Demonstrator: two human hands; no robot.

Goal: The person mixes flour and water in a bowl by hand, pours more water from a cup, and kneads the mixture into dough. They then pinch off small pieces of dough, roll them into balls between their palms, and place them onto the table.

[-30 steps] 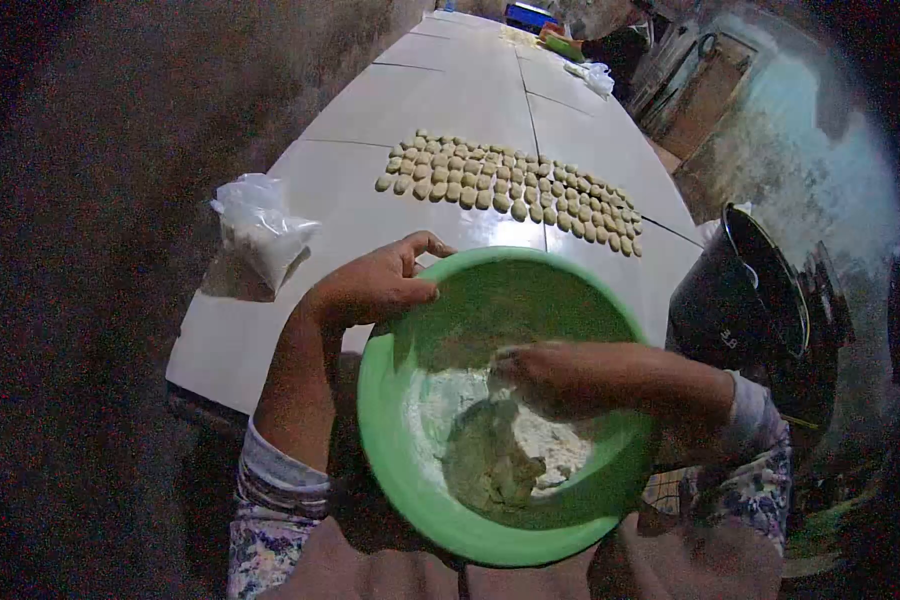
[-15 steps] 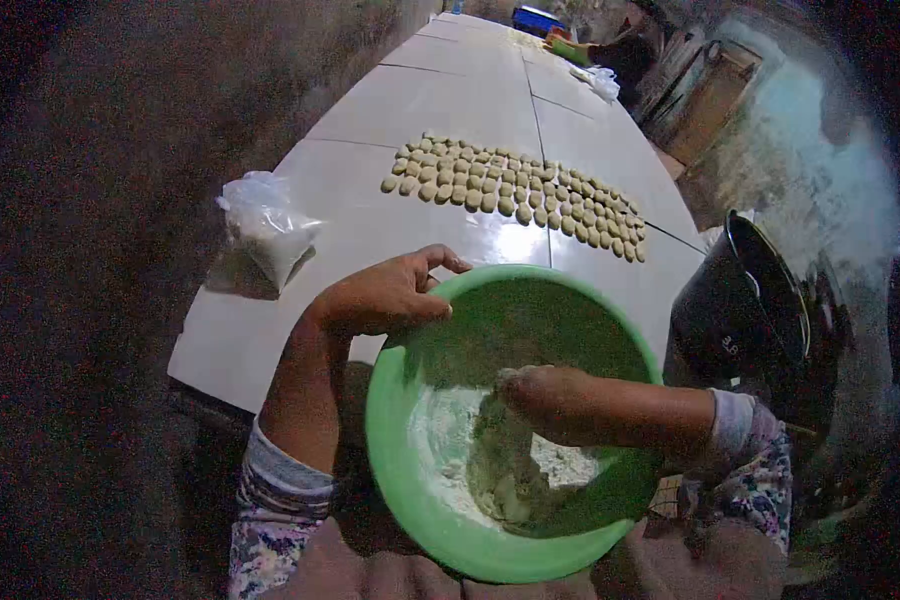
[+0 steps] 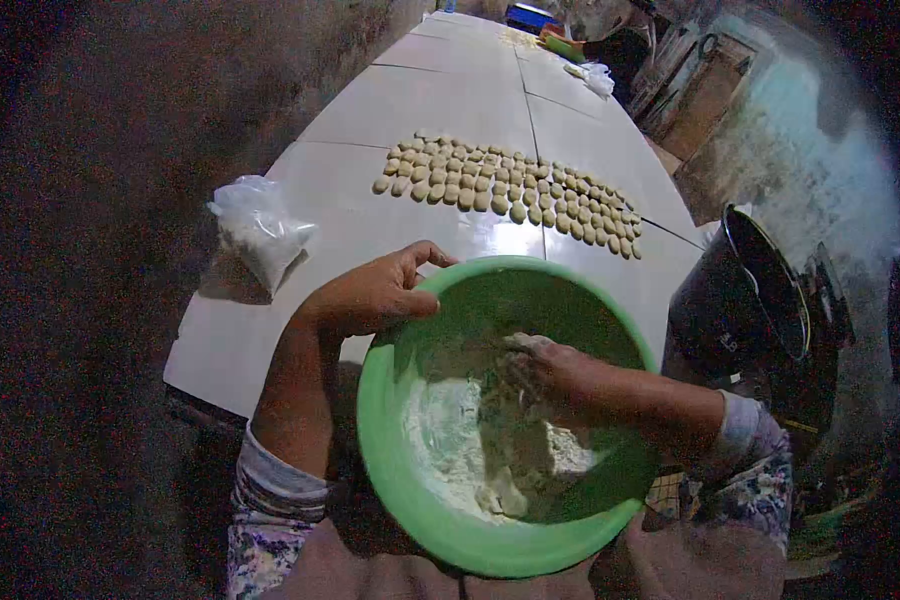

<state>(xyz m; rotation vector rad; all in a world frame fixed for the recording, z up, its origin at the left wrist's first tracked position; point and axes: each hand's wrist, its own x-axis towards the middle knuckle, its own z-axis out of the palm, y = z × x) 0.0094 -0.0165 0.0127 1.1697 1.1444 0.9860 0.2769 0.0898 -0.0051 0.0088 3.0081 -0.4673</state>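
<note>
A green basin (image 3: 383, 480) tilts toward me at the table's near edge, against my lap. My left hand (image 3: 375, 292) grips its upper left rim, thumb inside. White flour (image 3: 440, 440) lies in the bottom, partly in shadow, with a pale lump of dough (image 3: 503, 497) near the lower side. Inside the basin, above the flour, is my right hand (image 3: 555, 375), its floury fingers bunched and pointing down. Whatever they may hold is hidden.
Rows of small oval dough pieces (image 3: 500, 185) lie on the white tiled table (image 3: 450, 105). A clear plastic bag (image 3: 260, 235) of white stuff stands at left. To the right is a black bucket (image 3: 720, 300). Another person's arm (image 3: 605, 47) reaches over the far end.
My right hand has lifted slightly and turned, so its floury fingers show more. The left hand stays on the rim. The whole view has shifted a little.
</note>
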